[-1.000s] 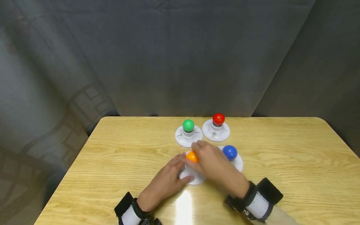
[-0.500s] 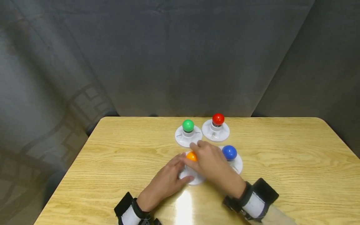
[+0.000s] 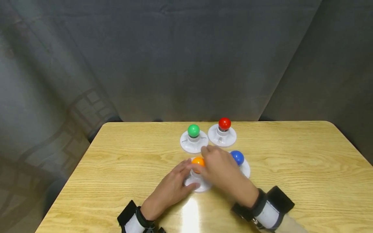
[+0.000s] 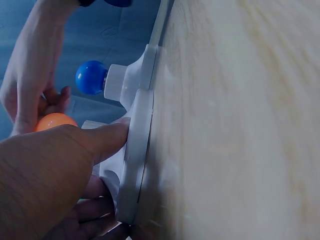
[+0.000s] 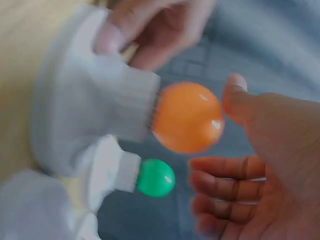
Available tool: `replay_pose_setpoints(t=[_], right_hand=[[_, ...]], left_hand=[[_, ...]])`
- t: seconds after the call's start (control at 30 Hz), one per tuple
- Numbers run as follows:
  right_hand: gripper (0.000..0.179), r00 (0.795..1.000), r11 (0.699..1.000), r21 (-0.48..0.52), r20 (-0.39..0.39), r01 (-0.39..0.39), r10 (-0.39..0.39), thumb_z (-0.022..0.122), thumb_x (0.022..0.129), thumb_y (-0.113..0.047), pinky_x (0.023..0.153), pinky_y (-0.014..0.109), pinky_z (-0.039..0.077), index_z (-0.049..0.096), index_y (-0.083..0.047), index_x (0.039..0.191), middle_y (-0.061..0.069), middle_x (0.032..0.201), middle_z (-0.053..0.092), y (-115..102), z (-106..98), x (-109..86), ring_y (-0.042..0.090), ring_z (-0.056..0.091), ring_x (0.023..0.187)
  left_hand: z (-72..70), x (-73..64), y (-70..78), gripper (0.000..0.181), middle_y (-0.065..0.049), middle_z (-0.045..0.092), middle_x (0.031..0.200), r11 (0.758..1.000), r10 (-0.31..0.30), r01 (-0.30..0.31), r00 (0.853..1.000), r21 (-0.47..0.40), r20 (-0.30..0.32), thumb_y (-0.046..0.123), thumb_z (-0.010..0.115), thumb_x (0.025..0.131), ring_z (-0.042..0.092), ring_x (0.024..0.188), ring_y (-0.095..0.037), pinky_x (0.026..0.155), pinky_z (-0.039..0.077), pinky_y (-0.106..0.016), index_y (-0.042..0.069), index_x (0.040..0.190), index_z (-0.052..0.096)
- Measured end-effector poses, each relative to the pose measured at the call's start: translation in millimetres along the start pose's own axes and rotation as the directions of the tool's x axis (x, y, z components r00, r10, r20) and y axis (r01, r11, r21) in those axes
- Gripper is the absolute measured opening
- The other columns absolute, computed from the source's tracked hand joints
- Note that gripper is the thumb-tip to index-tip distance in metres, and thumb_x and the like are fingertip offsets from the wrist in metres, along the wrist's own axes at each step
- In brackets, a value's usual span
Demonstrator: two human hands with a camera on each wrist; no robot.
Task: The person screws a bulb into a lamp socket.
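Observation:
My left hand point(image 3: 172, 186) grips the rim of a white round lamp holder point(image 3: 203, 186), thumb on the near side and fingers on the far side. An orange light bulb point(image 5: 187, 117) sits upright in that holder's socket, its metal thread just showing. Around the bulb hovers my right hand point(image 3: 222, 168). In the right wrist view its thumb point(image 5: 235, 102) is close beside the glass and its relaxed fingers point(image 5: 225, 190) stand apart from it. A blue bulb point(image 3: 237, 157) in its own holder is right behind the right hand, which partly hides that holder.
Farther back on the wooden table point(image 3: 131, 155) stand a green bulb point(image 3: 193, 130) and a red bulb point(image 3: 224, 123), each upright in a white holder. A dark grey curtain point(image 3: 186, 64) hangs behind the table's far edge.
My right hand has loosened and shifted slightly right, so more of the orange bulb shows. The left hand keeps its hold on the lamp holder.

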State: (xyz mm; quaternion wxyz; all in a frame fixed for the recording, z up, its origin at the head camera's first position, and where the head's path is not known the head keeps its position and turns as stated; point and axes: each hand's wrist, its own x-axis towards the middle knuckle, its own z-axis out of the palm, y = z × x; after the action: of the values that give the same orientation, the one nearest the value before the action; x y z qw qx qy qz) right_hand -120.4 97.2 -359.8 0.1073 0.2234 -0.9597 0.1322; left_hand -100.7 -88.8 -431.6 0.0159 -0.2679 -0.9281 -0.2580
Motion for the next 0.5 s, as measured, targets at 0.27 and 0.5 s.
replay_pose_setpoints(t=[0.27, 0.5], right_hand=[[0.038, 0.97, 0.95, 0.236, 0.085, 0.203, -0.228, 0.069, 0.09, -0.021, 0.099, 0.04, 0.053, 0.064, -0.006, 0.124, 0.009, 0.128, 0.064, 13, -23, -0.9, 0.025, 0.061, 0.119], [0.045, 0.902, 0.904, 0.317, 0.227, 0.288, -0.367, 0.06, 0.088, 0.003, 0.106, 0.04, 0.048, 0.063, -0.014, 0.129, 0.005, 0.14, 0.057, 19, -21, -2.0, 0.022, 0.053, 0.13]], left_hand=[[0.3, 0.4, -0.6, 0.073, -0.017, 0.046, 0.148, 1.0, 0.0, 0.0, 1.0, 0.014, 0.011, 0.041, 0.07, 0.087, 0.046, 0.137, -0.03, 0.111, 0.043, -0.043, 0.011, 0.147, 0.042], [2.0, 1.9, -1.2, 0.074, -0.011, 0.045, 0.15, 1.0, -0.004, 0.004, 1.0, 0.016, 0.01, 0.042, 0.07, 0.087, 0.046, 0.137, -0.027, 0.112, 0.042, -0.04, 0.011, 0.148, 0.041]])
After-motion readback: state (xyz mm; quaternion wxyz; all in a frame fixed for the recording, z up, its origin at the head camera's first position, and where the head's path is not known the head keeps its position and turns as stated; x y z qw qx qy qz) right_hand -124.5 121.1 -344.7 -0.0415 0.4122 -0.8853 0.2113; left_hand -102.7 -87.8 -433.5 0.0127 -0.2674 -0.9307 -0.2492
